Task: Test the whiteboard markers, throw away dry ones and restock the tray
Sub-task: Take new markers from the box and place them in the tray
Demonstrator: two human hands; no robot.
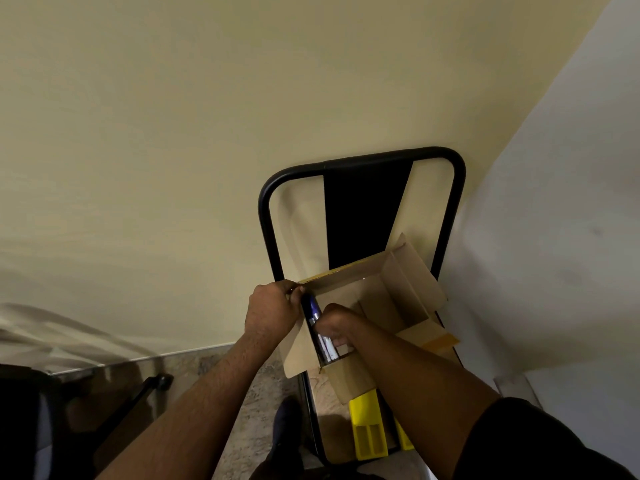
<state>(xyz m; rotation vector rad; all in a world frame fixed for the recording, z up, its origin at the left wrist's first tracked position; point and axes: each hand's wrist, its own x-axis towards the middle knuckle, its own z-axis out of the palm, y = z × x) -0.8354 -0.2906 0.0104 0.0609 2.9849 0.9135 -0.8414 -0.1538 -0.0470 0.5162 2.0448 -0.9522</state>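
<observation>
Cream-coloured wall (156,133) fills most of my view, with a black metal tube-frame chair (360,168) standing against it. On its seat sits an open brown cardboard box (391,292), flaps spread out. My left hand (272,311) pinches the box's left flap near its top corner, fingers curled over the edge. My right hand (337,325) reaches inside the box — its grip curls round the white whiteboard markers with dark blue caps (320,327), which lie along the box's left inner wall. Just below the box, partly under a flap, rests a yellow plastic tray (367,431) on the seat. Mottled beige floor (242,393) shows lower left, beside a dark chair base (152,386).
</observation>
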